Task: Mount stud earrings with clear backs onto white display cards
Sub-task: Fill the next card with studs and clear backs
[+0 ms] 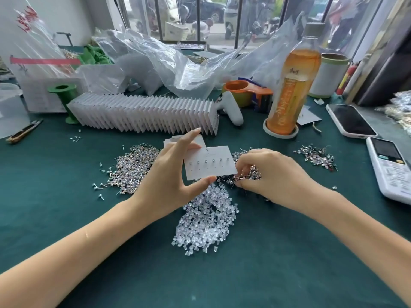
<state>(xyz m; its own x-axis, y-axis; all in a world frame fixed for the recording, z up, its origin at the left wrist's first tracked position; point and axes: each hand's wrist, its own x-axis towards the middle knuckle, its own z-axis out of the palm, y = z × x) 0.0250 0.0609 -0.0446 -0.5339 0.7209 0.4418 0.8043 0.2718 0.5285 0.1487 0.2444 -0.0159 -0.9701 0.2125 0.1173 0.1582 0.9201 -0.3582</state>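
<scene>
White display card (211, 163) held in left grip (171, 174); right grip (266, 174) pinches studs (246, 174) beside it.

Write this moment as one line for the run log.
left hand: holds display card, top row of studs in | right hand: fingers curled at stud pile | clear backs: heap on green cloth

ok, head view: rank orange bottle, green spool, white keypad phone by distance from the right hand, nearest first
From the right hand:
1. White keypad phone, on its right at the table edge.
2. Orange bottle, beyond it, slightly right.
3. Green spool, far left, behind the row of cards.
</scene>
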